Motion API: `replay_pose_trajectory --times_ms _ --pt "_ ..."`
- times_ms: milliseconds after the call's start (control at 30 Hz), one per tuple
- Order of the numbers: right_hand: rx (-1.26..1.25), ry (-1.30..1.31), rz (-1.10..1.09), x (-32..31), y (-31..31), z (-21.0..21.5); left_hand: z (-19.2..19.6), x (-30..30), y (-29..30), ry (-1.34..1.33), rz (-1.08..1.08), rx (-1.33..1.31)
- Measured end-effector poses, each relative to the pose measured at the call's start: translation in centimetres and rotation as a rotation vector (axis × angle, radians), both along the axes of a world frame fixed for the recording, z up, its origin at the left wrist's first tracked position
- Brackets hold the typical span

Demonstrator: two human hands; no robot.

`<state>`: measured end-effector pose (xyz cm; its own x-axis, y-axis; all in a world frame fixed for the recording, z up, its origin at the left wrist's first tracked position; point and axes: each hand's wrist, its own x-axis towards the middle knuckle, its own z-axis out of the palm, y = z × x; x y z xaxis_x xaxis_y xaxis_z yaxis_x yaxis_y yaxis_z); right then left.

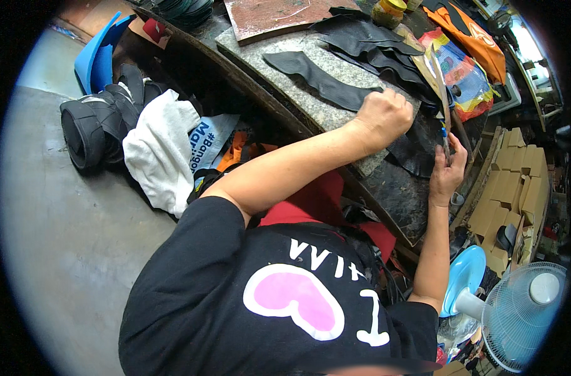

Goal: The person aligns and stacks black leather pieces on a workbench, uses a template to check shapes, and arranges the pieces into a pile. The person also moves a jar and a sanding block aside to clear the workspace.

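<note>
My left hand (pixel 386 119) is closed at the right end of a long, curved black leather strip (pixel 323 78), which lies across a speckled stone slab (pixel 267 57) on the workbench. Its fingertips are bent under and partly hidden. To the right, my right hand (pixel 447 170) has its fingers and thumb around a long, thin, blade-like tool (pixel 446 103) that points up and away. A small blue part shows just above those fingers; the tool's exact kind is unclear. Another black leather piece (pixel 413 152) lies between the hands, partly over the slab's edge.
Stacked black leather pieces (pixel 376 42) lie beyond the slab, near a yellow-lidded jar (pixel 389 12) and a reddish board (pixel 270 17). A colourful bag (pixel 466 75) stands right of them. Cardboard boxes (pixel 508 182) and a fan (pixel 527 313) are at the right; a white cloth (pixel 162 150) hangs left.
</note>
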<state>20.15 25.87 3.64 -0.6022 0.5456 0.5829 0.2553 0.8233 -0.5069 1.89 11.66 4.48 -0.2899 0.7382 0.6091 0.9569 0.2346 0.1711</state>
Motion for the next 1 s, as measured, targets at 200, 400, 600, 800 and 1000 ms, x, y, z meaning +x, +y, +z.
replay_pose_trajectory --times_ms 200,400,600,800,1000 --pt "-0.064 0.004 -0.045 0.9 0.3 -0.3 1.3 0.7 -2.3 -0.214 -0.190 0.189" --pt "-0.024 0.148 0.155 0.2 -1.2 0.7 0.4 -4.4 -11.4 0.023 0.050 -0.164" --pt "0.168 0.076 0.388 -6.1 -3.7 4.5 -0.8 -5.6 -12.3 -0.016 -0.028 -0.266" --pt "0.343 -0.451 0.475 -9.6 -5.1 3.4 -0.6 -8.7 -13.9 -0.073 -0.035 -0.199" --pt "0.393 -0.467 0.477 -8.8 -4.3 4.0 -0.3 -11.7 -14.4 -0.536 0.046 0.088"
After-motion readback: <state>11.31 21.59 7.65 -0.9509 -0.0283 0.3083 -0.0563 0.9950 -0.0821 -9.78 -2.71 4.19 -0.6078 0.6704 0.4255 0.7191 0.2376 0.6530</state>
